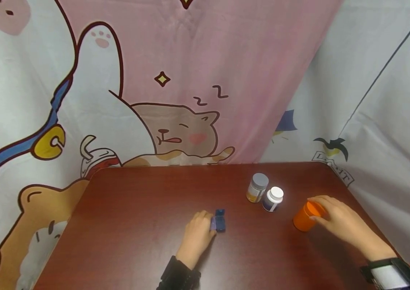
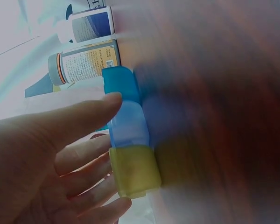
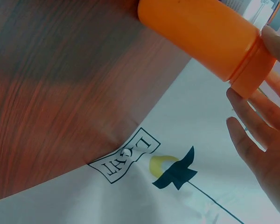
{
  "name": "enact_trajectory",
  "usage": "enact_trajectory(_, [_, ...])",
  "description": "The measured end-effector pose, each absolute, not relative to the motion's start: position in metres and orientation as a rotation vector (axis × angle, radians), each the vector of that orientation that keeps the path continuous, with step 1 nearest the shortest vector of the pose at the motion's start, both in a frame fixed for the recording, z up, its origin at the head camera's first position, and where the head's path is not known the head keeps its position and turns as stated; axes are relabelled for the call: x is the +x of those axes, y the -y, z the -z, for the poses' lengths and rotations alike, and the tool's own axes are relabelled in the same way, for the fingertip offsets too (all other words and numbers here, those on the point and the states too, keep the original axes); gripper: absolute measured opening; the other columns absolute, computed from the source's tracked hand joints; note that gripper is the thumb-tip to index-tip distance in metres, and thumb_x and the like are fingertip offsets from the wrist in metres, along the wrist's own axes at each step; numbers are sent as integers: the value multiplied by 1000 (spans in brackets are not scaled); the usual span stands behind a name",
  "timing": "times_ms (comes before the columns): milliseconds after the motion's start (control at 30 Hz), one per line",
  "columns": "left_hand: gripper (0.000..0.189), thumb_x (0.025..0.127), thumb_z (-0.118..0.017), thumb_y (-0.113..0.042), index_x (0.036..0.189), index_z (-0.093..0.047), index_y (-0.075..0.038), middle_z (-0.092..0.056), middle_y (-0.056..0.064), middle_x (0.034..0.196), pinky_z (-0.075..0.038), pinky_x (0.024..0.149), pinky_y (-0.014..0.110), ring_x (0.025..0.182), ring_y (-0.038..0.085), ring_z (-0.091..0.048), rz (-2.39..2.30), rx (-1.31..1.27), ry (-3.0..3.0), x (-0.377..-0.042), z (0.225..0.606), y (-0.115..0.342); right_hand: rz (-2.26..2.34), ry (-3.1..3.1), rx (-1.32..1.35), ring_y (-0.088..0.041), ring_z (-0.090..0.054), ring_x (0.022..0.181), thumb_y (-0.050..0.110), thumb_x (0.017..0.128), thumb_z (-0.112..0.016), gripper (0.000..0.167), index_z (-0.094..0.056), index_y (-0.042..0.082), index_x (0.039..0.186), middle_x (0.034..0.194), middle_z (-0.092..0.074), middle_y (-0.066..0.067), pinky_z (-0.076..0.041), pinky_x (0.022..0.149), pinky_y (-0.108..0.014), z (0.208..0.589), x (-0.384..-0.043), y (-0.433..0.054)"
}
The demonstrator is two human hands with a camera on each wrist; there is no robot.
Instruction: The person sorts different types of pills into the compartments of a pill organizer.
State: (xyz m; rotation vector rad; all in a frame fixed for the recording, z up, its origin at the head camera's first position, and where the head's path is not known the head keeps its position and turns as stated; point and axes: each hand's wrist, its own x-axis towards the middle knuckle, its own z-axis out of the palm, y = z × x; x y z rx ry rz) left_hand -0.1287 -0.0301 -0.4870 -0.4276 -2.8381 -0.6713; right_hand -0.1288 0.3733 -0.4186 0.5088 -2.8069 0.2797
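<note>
My left hand [image 1: 198,233] holds a small pill organizer [image 1: 220,224] on the table, thumb on one side and fingers on the other. Teal, blue and yellow sections of the organizer [image 2: 129,123] show in the left wrist view; from the head, its far part looks dark blue, the rest hidden by the hand. Over at the right, my right hand [image 1: 346,225] grips an orange bottle [image 1: 303,219] around its top, thumb on the near side. The bottle [image 3: 200,35] stands at a slight tilt in the head view, its base close to the table.
Between the hands and farther back stand a grey-capped bottle [image 1: 257,187] with a yellow and white label and a white bottle [image 1: 273,199] with a dark label, side by side. A printed cloth [image 1: 197,48] hangs behind the brown table [image 1: 136,201] and along its right side.
</note>
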Motion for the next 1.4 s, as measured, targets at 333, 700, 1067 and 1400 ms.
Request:
enact_trajectory(333, [48,72,-93,-14,113,-73,2,-74,13,113,-63,84,47,105,30,-70,706,-463,2823,-123,483,39,-262,2842,496,-45,-69,107,17,77,-91,54,-70,0,123,119,-72,-21,-55,89,-64,414,-121,-365])
enact_trajectory(700, [59,87,-85,-27,134,-64,3,-69,20,133,-56,103,56,122,37,-67,793,-554,2867,-92,468,66,-221,2679,657,-35,-71,98,16,70,-95,54,-74,6,118,114,-72,-12,-59,82,-56,422,-105,-320])
enact_trajectory(1067, [63,92,-80,-40,146,-59,-15,-65,1,146,-53,107,55,132,32,-63,1296,-790,2917,-74,469,74,-269,2564,899,-26,-68,107,18,72,-95,55,-74,12,123,122,-71,-6,-59,90,-47,426,-88,-240])
enact_trajectory(1400, [72,89,-83,-40,148,-55,-11,-67,10,142,-54,104,57,126,33,-66,1375,-763,2921,-72,478,73,-320,2517,1151,-21,-67,113,26,80,-90,54,-70,14,128,127,-70,-4,-59,98,-43,426,-77,-168])
